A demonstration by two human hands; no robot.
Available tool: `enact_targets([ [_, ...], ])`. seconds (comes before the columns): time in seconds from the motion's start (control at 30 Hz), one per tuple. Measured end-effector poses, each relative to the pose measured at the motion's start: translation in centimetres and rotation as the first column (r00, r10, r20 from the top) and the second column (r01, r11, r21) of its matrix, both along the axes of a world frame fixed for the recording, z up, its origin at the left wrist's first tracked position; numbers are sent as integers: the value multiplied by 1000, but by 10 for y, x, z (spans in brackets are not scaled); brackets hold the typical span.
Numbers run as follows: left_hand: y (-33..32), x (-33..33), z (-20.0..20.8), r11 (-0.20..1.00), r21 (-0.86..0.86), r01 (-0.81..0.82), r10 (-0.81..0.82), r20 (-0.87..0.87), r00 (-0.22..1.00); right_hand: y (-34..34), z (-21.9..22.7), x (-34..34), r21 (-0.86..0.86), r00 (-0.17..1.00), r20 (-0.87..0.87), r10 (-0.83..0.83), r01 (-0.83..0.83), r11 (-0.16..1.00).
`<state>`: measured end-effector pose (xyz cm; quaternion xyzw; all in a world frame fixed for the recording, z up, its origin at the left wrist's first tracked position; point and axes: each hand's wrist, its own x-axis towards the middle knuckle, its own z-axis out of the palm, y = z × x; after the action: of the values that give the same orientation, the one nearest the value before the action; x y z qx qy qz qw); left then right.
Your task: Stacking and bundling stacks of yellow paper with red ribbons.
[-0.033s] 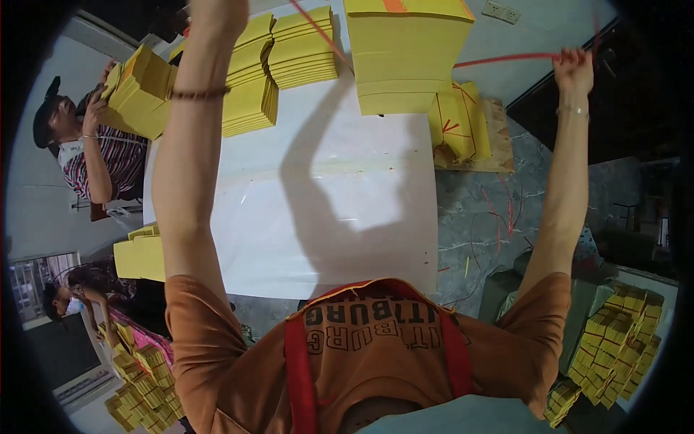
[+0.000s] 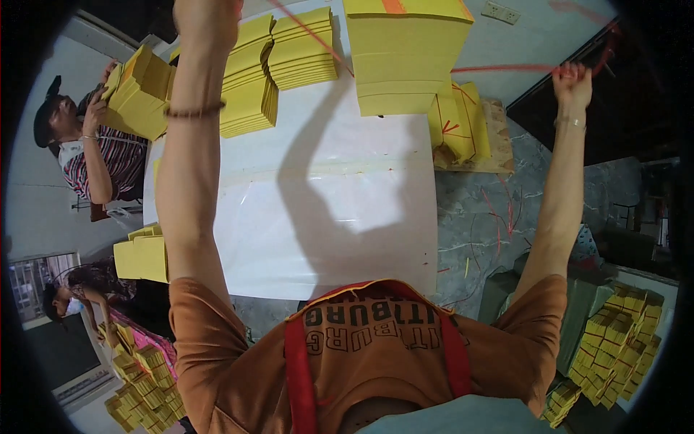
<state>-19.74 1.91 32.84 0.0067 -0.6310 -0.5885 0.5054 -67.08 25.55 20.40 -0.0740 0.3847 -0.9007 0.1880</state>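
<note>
A tall block of stacked yellow paper (image 2: 405,61) stands at the far side of the white table. A red strap (image 2: 499,69) runs behind it, coming out on both sides. My right hand (image 2: 572,83), raised at far right, is closed in a fist around the strap, whose blurred loose end curves up beyond it. My left hand (image 2: 207,18) reaches to the top edge, where its fingers are cut off. The strap's left length (image 2: 311,30) slants up out of view near it; whether that hand holds it cannot be seen.
More yellow paper stacks (image 2: 302,47) line the table (image 2: 325,253). A tied yellow bundle (image 2: 459,123) sits on a wooden board (image 2: 499,134). At left, one person (image 2: 101,155) holds a yellow stack; another (image 2: 108,289) bends over bundles. Red strap scraps (image 2: 510,210) litter the floor.
My left hand has shifted slightly left and my right hand slightly down. The strap's right length has become more level, and its loose end has swung.
</note>
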Motion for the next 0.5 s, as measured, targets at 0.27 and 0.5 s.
enact_targets([
  [0.27, 197, -24, -161, 623, -673, 398, 282, 668, 688, 89, -202, 57, 391, 953, 233, 191, -272, 879],
  [0.5, 290, -55, -277, 564, -348, 749, 119, 932, 343, 72, -254, 150, 610, 821, 473, 320, -567, 553],
])
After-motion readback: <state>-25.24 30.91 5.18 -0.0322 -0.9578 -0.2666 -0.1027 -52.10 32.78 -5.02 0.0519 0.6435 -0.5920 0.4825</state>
